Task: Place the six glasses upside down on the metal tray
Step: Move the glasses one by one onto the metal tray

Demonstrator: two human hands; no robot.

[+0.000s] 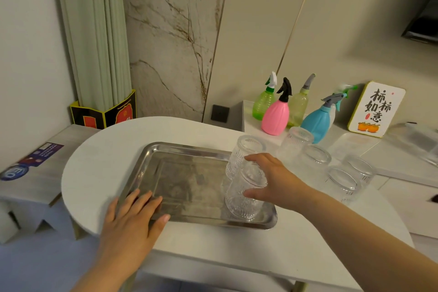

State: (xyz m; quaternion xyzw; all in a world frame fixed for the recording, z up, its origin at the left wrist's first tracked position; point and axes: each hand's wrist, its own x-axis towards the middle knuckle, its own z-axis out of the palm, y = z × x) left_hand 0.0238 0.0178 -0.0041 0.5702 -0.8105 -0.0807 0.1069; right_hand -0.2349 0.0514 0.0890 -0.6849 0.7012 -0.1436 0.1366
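A rectangular metal tray (180, 149) lies on the white rounded table. Two ribbed clear glasses stand upside down at the tray's right end: a far one (245, 149) and a near one (244, 199). My right hand (272, 180) wraps the near glass from the right, thumb and fingers around its wall. Flat on the tray's near left corner rests my left hand (132, 218), fingers spread on the metal. Several more glasses stand on the table right of the tray, among them a glass (296, 142) near the bottles and a glass (342, 182) closer to me.
Several spray bottles, such as a pink one (276, 116) and a blue one (316, 123), line the back ledge beside a small sign (376, 109). A grey side bench (38, 173) sits left of the table. A pale curtain (94, 31) hangs at the back left.
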